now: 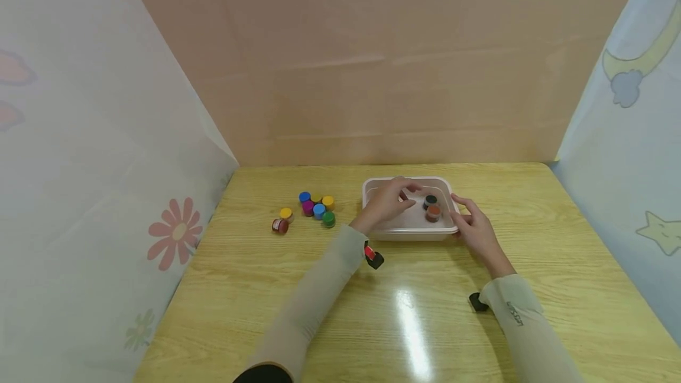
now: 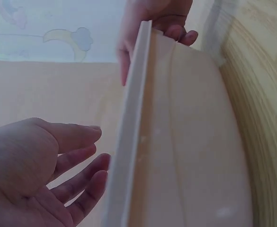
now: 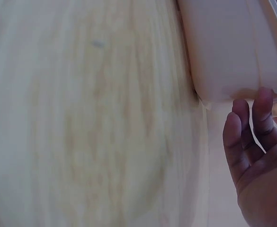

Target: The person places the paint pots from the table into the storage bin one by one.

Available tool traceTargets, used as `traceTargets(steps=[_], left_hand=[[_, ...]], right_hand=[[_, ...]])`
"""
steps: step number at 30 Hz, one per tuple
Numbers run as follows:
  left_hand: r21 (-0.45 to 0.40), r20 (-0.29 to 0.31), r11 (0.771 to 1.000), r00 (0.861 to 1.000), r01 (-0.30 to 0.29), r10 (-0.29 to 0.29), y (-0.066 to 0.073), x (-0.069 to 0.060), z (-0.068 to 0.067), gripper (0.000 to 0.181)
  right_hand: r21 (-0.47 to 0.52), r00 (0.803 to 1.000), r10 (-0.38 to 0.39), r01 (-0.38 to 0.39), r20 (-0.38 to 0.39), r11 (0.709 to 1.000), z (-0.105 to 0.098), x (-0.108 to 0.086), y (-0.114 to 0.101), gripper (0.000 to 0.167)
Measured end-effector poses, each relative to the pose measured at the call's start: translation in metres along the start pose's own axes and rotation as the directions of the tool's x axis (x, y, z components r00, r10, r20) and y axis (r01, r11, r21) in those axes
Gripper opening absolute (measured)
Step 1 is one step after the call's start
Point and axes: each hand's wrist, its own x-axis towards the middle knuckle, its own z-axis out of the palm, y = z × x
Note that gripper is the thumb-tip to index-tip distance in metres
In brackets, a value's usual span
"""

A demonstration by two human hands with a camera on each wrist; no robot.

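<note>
In the head view a white tray (image 1: 407,234) stands on the table, with a black-lidded jar (image 1: 430,201) and a brown-red jar (image 1: 433,213) in its right half. Over its left half is my left hand (image 1: 387,201), fingers loosely bent and apart; the left wrist view shows this hand (image 2: 39,165) beside the rim (image 2: 129,127), with nothing between its fingers. It partly hides what lies beneath. My right hand (image 1: 477,232) holds the tray's right end. Seen from the right wrist, the fingers (image 3: 263,106) of that hand lie against the tray's end wall (image 3: 223,56).
Left of the tray, several small jars stand close together, among them a green one (image 1: 328,219), a light blue one (image 1: 319,211) and a purple one (image 1: 308,208). A yellow-lidded jar (image 1: 286,214) is near a dark red jar (image 1: 280,226) lying on its side. Paper-covered walls border the table (image 1: 351,324).
</note>
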Motion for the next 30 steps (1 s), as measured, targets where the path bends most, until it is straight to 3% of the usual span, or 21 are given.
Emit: traceTargets(steps=[7,15,24,30], left_hand=[[0.053,-0.062,0.998,0.998,0.023,-0.02,-0.01,-0.027,-0.028,0.032],[0.008,-0.11,0.999,0.993,0.05,-0.049,-0.028,-0.064,-0.054,0.031],[0.034,-0.18,0.991,0.976,0.126,-0.118,-0.053,-0.106,-0.076,0.034],[0.06,-0.226,0.99,0.968,0.126,-0.11,-0.07,-0.128,-0.088,0.034]], right_hand=[[0.013,1.0,-0.003,0.003,0.002,1.0,-0.002,0.001,-0.001,0.057],[0.005,1.0,0.01,-0.01,0.004,1.0,-0.001,-0.001,-0.001,0.057],[-0.012,1.0,0.022,-0.022,0.005,1.0,0.0,-0.002,-0.004,0.057],[-0.009,1.0,0.027,-0.027,0.015,1.0,-0.001,-0.001,-0.004,0.058]])
